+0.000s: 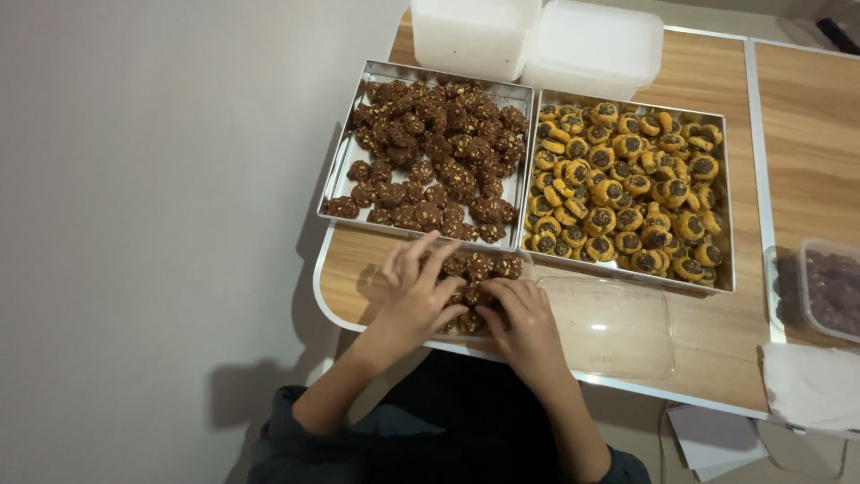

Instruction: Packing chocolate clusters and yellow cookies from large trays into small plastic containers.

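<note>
At the lower centre of the frame, dark cookies (479, 269) in a clear container (520, 262) are touched by the left hand (417, 296) and right hand (524, 323).

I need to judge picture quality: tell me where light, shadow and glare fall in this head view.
Head view: dim, warm light; the left hand and right hand cast soft shadows on the wooden table; faint glare on the clear lid; white containers look bright; edges bend slightly, the far right turns murky.
</note>
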